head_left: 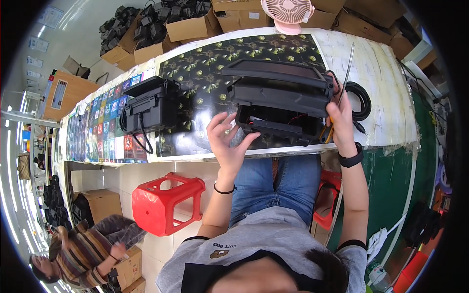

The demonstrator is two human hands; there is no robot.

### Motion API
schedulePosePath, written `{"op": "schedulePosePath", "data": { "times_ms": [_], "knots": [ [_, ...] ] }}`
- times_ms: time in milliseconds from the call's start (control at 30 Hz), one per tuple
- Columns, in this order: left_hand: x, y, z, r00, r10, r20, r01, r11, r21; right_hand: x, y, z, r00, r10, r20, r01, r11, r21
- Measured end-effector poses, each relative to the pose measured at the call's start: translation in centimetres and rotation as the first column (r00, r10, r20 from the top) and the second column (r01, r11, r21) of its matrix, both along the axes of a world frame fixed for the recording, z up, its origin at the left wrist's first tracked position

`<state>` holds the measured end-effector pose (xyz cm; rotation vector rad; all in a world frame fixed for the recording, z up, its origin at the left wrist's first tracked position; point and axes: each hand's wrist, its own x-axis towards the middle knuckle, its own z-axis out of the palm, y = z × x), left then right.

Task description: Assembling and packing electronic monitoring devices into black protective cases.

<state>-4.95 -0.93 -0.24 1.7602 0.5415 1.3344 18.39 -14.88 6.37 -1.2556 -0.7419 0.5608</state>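
Observation:
In front of me, a black plastic case (281, 95) with a dark panel on top stands with its lower front side uncovered, showing a dark hollow with a thin red wire. At its left front corner my left hand (227, 139) has its fingers apart, the thumb tip against the case's lower edge. My right hand (343, 117) is at the right end, closed round a screwdriver (349, 73) whose long metal shaft points up and away. Orange handle parts show below the palm. A coiled black cable (360, 101) lies beside this hand.
Another black case (149, 110) with a cable stands on the table's left. A pink fan (288, 13) is at the far edge, before cartons (193, 27) of black parts. A red stool (166, 205) stands left of my legs; another person (80, 254) sits at lower left.

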Motion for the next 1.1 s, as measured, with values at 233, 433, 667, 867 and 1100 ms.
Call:
{"op": "schedulePosePath", "data": {
  "times_ms": [233,433,667,867,1100],
  "knots": [
    [2.0,1.4,1.2,0.998,0.026,0.062,-0.022,0.998,-0.063,0.8,-0.3,0.2,0.986,-0.036,0.163,0.072,0.972,-0.221],
    [3.4,2.0,2.4,0.977,0.107,-0.184,-0.093,0.992,0.082,2.5,0.2,-1.4,0.985,-0.033,0.167,0.072,0.970,-0.234],
    [2.2,2.5,2.8,0.947,0.090,-0.310,-0.075,0.995,0.060,2.3,0.3,-1.5,0.980,-0.027,0.196,0.068,0.977,-0.203],
    [-0.2,2.9,4.7,0.894,-0.448,-0.017,0.396,0.807,-0.437,2.6,0.2,-1.8,0.975,-0.026,0.219,0.069,0.979,-0.191],
    [0.2,2.0,6.0,0.959,-0.135,-0.251,0.123,0.990,-0.063,2.4,0.3,-1.9,0.987,-0.018,0.161,0.050,0.980,-0.193]
  ]
}}
